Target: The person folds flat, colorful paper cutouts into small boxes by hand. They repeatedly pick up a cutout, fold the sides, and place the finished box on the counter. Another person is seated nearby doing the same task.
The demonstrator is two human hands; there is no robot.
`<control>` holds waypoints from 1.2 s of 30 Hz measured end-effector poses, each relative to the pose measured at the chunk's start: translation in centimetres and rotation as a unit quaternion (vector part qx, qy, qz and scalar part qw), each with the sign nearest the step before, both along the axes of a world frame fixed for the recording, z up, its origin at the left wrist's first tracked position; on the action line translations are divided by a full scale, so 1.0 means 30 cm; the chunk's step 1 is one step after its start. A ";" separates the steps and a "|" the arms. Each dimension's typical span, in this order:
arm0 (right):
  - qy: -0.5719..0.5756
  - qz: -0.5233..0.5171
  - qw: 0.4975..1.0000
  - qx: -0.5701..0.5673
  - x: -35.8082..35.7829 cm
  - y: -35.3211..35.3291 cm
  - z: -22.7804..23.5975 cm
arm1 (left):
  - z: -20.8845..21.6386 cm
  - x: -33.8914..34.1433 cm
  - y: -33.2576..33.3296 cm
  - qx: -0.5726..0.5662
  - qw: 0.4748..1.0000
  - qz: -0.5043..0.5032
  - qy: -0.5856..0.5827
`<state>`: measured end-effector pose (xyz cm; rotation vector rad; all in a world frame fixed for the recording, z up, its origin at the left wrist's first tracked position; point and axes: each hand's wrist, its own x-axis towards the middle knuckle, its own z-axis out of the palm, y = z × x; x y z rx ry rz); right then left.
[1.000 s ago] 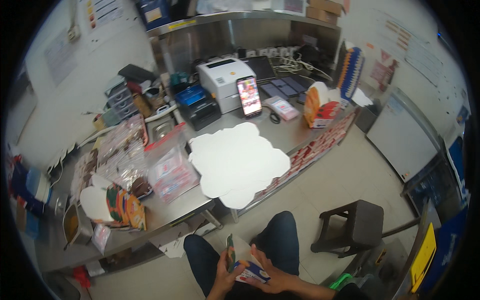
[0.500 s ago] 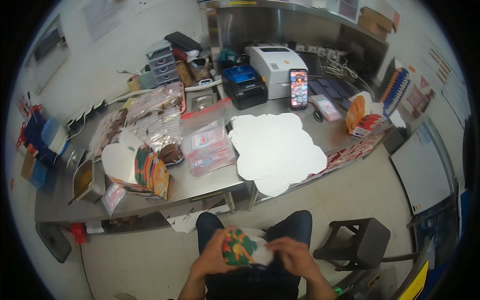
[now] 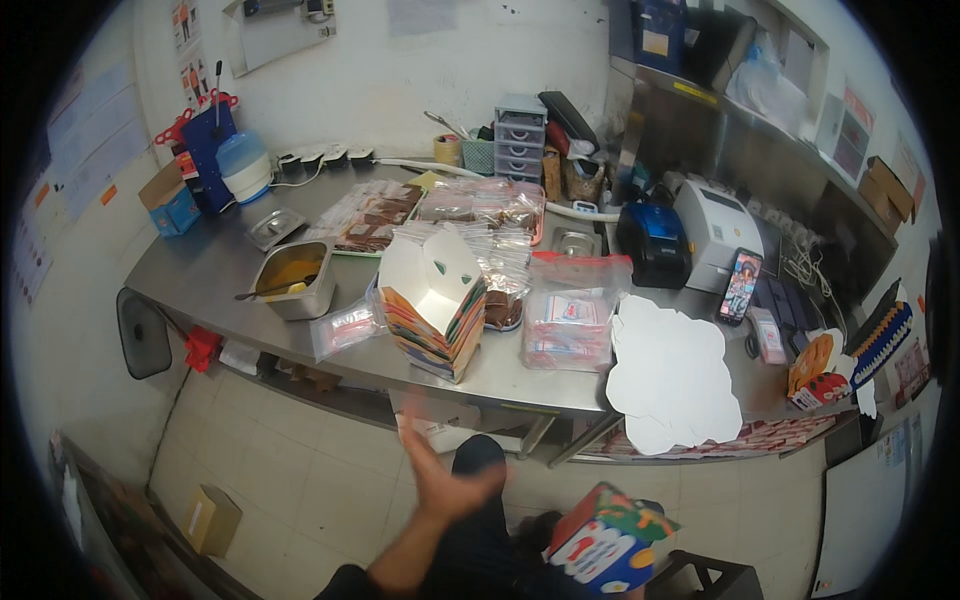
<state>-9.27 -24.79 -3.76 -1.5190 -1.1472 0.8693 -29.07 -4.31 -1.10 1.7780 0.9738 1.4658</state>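
My left hand is raised in front of the counter's front edge, blurred by motion. Its fingers stretch upward with the thumb apart, and nothing is in it. Just beyond it on the counter stands a stack of nested paper food boxes, white inside with colourful printed sides. A single printed paper food box, green, red, blue and white, is over my right thigh. Only a sliver of my right hand shows below this box; its fingers are hidden behind it.
Flat white card blanks overhang the counter. Beside them lie a bag of small packets and trays of wrapped brown items. A metal pan, printers and a phone stand farther off. A dark stool is at lower right.
My left hand has let go of the printed box and moved up and left toward the stack. The box has shifted right with my right hand. The view has turned left.
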 end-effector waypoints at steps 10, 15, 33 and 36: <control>-0.212 0.058 0.970 0.104 0.203 0.179 0.488 | -0.061 0.065 0.451 -0.034 0.985 0.166 0.026; -0.380 0.134 0.909 0.104 0.180 0.194 0.775 | -0.013 0.060 0.278 0.099 0.995 0.001 0.014; -0.428 0.199 0.880 0.043 -0.046 0.454 0.499 | -0.037 0.057 0.034 0.082 0.977 -0.192 -0.033; -0.364 0.218 0.904 0.053 -0.010 0.452 0.548 | -0.095 0.057 0.075 0.054 0.986 -0.154 -0.008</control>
